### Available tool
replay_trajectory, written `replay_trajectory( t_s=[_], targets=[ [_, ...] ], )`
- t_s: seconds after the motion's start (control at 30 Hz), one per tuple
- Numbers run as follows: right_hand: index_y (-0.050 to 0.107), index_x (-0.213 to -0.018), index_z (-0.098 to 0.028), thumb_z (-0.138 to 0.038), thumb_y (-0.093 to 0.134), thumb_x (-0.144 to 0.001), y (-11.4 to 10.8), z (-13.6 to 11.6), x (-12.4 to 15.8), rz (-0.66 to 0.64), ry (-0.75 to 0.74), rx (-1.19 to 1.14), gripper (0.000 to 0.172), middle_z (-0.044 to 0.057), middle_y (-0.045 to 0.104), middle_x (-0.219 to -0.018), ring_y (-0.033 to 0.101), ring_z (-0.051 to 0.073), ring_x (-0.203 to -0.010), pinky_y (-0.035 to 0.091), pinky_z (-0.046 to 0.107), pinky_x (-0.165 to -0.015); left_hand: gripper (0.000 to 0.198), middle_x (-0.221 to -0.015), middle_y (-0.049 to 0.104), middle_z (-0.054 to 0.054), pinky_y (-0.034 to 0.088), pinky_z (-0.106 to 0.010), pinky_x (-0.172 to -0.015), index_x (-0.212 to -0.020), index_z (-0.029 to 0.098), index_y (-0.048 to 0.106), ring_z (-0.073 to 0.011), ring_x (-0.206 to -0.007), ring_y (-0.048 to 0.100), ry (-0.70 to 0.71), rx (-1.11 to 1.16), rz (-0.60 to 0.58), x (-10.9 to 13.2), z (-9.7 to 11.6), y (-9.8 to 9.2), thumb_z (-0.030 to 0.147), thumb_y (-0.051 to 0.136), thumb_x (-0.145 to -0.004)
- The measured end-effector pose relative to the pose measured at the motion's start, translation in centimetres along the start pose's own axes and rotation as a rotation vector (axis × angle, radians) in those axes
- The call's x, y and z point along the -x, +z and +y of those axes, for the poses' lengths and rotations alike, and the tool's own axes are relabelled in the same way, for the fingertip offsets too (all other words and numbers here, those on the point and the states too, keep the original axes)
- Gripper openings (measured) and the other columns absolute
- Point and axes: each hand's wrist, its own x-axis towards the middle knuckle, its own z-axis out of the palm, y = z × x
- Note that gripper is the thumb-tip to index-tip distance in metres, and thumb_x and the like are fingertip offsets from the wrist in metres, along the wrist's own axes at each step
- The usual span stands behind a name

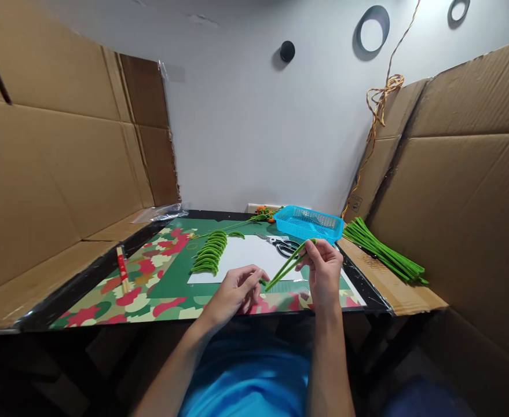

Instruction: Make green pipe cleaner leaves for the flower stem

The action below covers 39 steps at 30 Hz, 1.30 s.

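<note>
My right hand (325,263) pinches a green pipe cleaner (285,270) near its upper end. It is bent double, and its two legs slant down to the left. My left hand (240,288) is closed just beside the lower ends, with a bit of green fuzzy stem (263,282) at its fingertips. Both hands hover over the near edge of a white sheet (246,259). Left of them lies a row of curved green pipe cleaner pieces (209,252), with a single curved piece (237,234) beside its top. Black-handled scissors (280,245) rest behind my right hand, partly covered by it.
A blue plastic basket (308,220) stands at the back right. Straight green pipe cleaners (384,252) lie bundled on cardboard at the right. An orange flower stem (263,213) lies at the back. A red-wrapped stick bundle (122,270) is at left. Cardboard walls (467,174) flank the table.
</note>
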Motion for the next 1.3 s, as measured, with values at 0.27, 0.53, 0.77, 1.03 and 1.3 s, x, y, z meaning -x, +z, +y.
replay_trajectory(
  t_s=[0.27, 0.53, 0.77, 1.03, 1.3],
  targets=[
    [0.074, -0.085, -0.016, -0.038, 0.087, -0.084, 1.1, 0.3, 0.3, 0.022, -0.037, 0.052, 0.025, -0.003, 0.066, -0.066, 0.053, 0.007, -0.04, 0.043, 0.02, -0.035, 0.045, -0.062, 0.056, 0.004, 0.033, -0.016, -0.041, -0.082, 0.015, 0.059, -0.0051, -0.045, 0.046, 0.051, 0.053, -0.11, 0.5, 0.0, 0.0, 0.057, 0.069, -0.094],
    [0.072, -0.085, -0.015, -0.038, 0.088, -0.082, 0.9, 0.0, 0.0, 0.057, -0.036, 0.039, 0.028, -0.004, 0.066, -0.065, 0.054, 0.009, -0.037, 0.043, 0.022, -0.033, 0.04, -0.068, 0.064, 0.002, 0.032, -0.017, -0.038, -0.088, 0.015, 0.062, -0.0057, -0.041, 0.05, 0.041, 0.078, -0.026, 0.5, 0.0, 0.5, 0.054, 0.073, -0.091],
    [0.072, -0.082, -0.016, -0.038, 0.09, -0.079, 0.7, -0.1, 0.0, 0.088, -0.025, 0.0, 0.029, -0.005, 0.065, -0.061, 0.051, 0.008, -0.035, 0.041, 0.02, -0.032, 0.043, -0.068, 0.064, 0.0, 0.036, -0.018, -0.04, -0.093, 0.013, 0.071, -0.006, -0.043, 0.05, 0.032, 0.068, -0.029, 0.3, -0.3, 0.2, 0.056, 0.071, -0.092],
    [0.073, -0.084, -0.015, -0.037, 0.089, -0.081, 0.8, 0.1, 0.1, 0.1, -0.048, 0.037, 0.027, -0.003, 0.067, -0.064, 0.055, 0.01, -0.038, 0.046, 0.023, -0.034, 0.048, -0.069, 0.069, -0.004, 0.039, -0.019, -0.044, -0.087, 0.011, 0.075, -0.0073, -0.046, 0.051, 0.023, -0.004, -0.05, 0.6, -0.3, 0.1, 0.058, 0.071, -0.092],
    [0.072, -0.085, -0.014, -0.039, 0.089, -0.08, 0.7, 0.3, 0.1, 0.132, -0.051, 0.047, 0.03, -0.001, 0.07, -0.067, 0.061, 0.012, -0.041, 0.052, 0.025, -0.038, 0.049, -0.066, 0.067, -0.002, 0.036, -0.019, -0.042, -0.084, 0.012, 0.07, -0.0068, -0.044, 0.049, 0.023, 0.028, -0.056, 0.5, 0.2, 0.4, 0.06, 0.071, -0.091]
  ],
)
